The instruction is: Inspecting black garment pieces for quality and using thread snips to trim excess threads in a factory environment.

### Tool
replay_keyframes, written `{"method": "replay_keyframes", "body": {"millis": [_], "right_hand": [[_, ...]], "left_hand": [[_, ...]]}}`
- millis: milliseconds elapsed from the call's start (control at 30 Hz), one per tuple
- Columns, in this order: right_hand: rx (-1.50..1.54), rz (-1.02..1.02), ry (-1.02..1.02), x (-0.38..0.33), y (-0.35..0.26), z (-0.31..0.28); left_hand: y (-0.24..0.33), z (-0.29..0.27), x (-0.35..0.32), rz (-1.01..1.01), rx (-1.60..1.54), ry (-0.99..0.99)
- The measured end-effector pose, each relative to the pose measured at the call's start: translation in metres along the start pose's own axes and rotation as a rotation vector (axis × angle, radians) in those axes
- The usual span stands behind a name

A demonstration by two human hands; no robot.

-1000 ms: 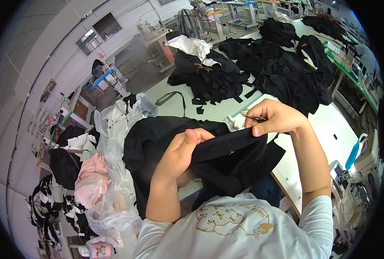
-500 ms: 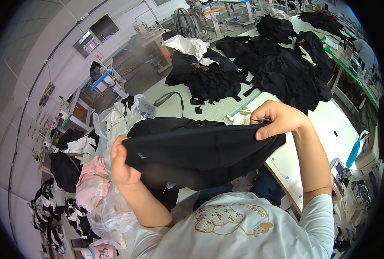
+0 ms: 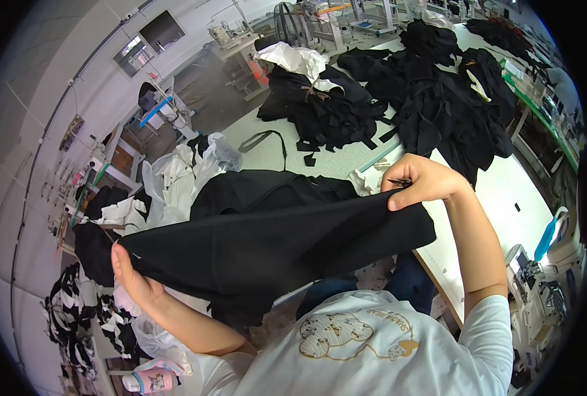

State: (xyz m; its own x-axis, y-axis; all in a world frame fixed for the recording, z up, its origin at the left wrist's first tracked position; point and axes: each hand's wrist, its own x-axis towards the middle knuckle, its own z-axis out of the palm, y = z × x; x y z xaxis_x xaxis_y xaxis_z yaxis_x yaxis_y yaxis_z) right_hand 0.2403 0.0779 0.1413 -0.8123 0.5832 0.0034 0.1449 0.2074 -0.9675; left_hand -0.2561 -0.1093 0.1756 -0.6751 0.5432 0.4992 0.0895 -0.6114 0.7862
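I hold a black piece of fabric (image 3: 273, 244) stretched out flat in front of my chest. My left hand (image 3: 131, 277) grips its left end, low and far out to the left. Its right edge is pinched by my right hand (image 3: 419, 181), which also holds a small dark tool, seemingly thread snips, between the fingers. More black cloth (image 3: 260, 188) lies bunched on the table edge just behind the stretched piece.
A white worktable (image 3: 518, 204) carries big heaps of black garments (image 3: 432, 92) at the back. Clear plastic bags with white and black cloth (image 3: 174, 178) stand to my left. Sewing machines (image 3: 240, 39) line the far side. A blue tool (image 3: 547, 231) lies at the right.
My left hand has swung out to the left and downward, pulling the bunched fabric into a long taut span. The right hand has stayed near the same spot.
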Motion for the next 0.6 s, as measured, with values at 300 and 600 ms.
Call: {"method": "replay_keyframes", "body": {"millis": [300, 600], "right_hand": [[-0.154, -0.163, 0.451, 0.042, -0.019, 0.077], [-0.847, -0.689, 0.515, -0.002, -0.023, 0.108]], "left_hand": [[-0.091, 0.105, -0.169, 0.346, 0.868, -0.952], [-0.137, 0.067, -0.196, 0.086, 0.365, -0.137]]}}
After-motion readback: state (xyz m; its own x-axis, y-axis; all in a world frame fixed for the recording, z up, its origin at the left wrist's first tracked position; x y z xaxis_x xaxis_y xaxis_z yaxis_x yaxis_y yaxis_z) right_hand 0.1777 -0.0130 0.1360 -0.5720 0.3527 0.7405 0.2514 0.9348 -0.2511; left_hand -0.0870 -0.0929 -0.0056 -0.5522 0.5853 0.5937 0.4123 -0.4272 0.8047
